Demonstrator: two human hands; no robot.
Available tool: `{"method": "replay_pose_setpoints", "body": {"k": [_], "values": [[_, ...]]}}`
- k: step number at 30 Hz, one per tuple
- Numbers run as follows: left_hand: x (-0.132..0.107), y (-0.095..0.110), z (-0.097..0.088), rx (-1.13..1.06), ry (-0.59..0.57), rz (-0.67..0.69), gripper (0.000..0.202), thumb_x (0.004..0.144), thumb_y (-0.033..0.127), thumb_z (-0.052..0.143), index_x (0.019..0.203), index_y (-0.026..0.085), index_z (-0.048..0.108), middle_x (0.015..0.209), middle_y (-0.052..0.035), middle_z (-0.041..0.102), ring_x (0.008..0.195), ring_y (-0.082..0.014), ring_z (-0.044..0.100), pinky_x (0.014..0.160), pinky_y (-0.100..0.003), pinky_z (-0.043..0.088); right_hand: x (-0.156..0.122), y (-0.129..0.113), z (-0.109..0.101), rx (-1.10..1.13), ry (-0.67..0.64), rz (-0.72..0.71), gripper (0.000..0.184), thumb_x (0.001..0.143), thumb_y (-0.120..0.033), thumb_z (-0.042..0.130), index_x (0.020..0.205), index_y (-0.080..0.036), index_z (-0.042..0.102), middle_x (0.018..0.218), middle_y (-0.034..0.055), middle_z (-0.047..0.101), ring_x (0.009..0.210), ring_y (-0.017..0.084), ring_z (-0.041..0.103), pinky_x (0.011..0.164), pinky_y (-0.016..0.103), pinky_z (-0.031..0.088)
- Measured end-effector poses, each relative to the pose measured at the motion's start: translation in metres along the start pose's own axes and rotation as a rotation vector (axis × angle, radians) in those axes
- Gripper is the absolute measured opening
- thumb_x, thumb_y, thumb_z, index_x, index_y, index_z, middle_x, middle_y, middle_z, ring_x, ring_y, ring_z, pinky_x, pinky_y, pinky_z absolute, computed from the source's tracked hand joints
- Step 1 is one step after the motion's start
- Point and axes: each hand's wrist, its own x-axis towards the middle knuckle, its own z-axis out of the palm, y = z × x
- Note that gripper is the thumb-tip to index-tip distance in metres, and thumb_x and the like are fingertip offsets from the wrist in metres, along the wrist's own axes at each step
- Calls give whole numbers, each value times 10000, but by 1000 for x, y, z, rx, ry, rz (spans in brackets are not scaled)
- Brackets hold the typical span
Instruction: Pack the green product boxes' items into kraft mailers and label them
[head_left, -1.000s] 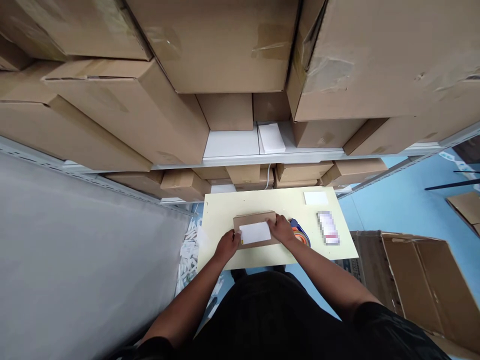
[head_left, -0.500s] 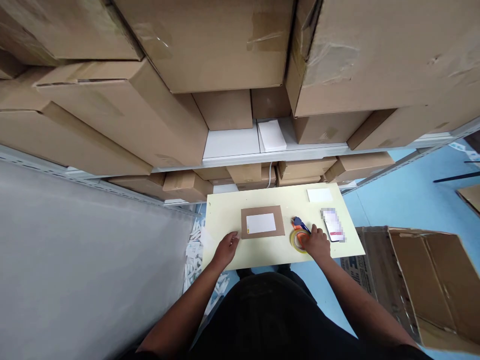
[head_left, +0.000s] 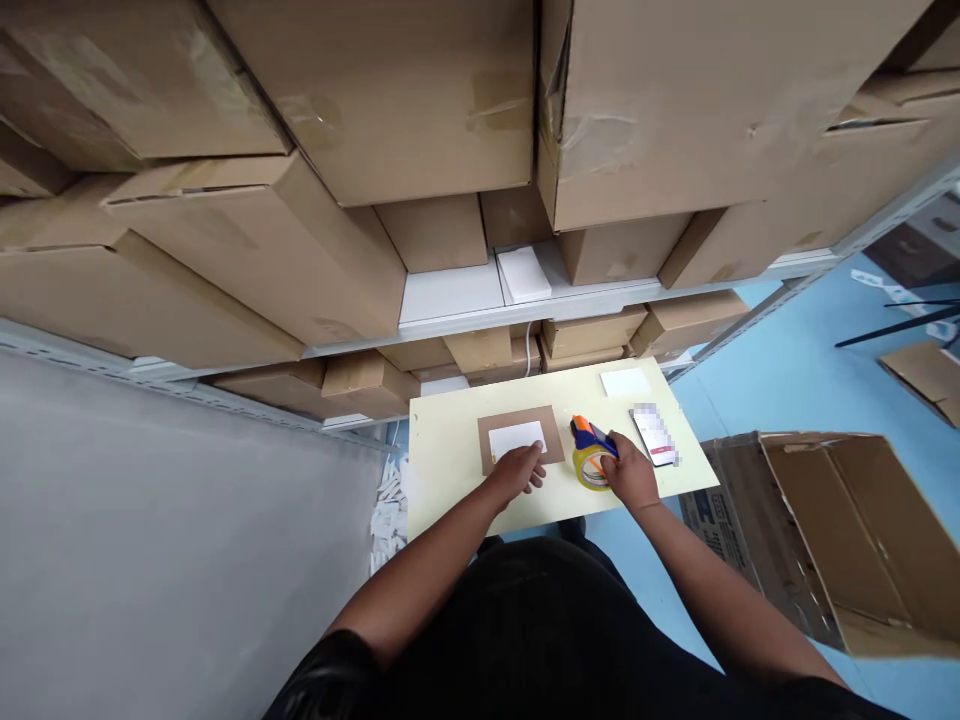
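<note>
In right hand, tape dispenser

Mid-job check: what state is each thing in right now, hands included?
Left hand: loosely open over the cardboard package, holding nothing visible.
Right hand: closed on the tape dispenser.
Tape dispenser: loaded with tape; held.
Cardboard package: lying flat; whether sealed, cannot tell.
White label: on the package's top, partly hidden by left hand.
Phone: face up, screen lit.
Large carton: open.

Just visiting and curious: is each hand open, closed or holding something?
Left hand: loosely open over the cardboard package, nothing visibly held.
Right hand: closed, holding the tape dispenser.
</note>
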Motion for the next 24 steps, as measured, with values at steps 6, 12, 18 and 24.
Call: {"method": "replay_pose_setpoints", "body": {"k": [6, 12, 18, 24], "values": [[9, 23, 18, -37, -98, 20, 467, 953, 598, 489, 800, 171, 600, 647, -46, 660, 551, -142, 634, 480, -223, 401, -58, -54, -11, -28, 120, -145, 656, 860, -173, 530, 1510, -172, 446, 1326, 166, 594, 1238, 340, 522, 1104, 529, 430], [-3, 9, 27, 2, -140, 16, 268, 905, 428, 567, 835, 172, 605, 617, -34, 654, 563, -166, 675, 457, -224, 431, -88, -55, -16, 97, 91, -74, 609, 793, -185, 621, 1387, -175, 487, 1186, 147, 571, 1104, 315, 563, 1005, 475, 493], [-5, 5, 60, 0, -99, -1, 377, 921, 565, 546, 846, 196, 566, 640, -30, 668, 563, -163, 677, 470, -226, 444, -83, -17, -32, 321, -192, -19, 587, 741, -175, 644, 1299, -258, 479, 1177, 60, 624, 1044, 243, 626, 887, 358, 510], [-3, 5, 88, 301, 47, 92, 306, 948, 476, 495, 813, 217, 586, 669, -5, 687, 612, -178, 677, 572, -275, 473, -64, 17, -48, 350, -324, -38, 532, 742, -231, 709, 1245, -258, 538, 1096, 47, 706, 962, 237, 656, 812, 314, 477]]}}
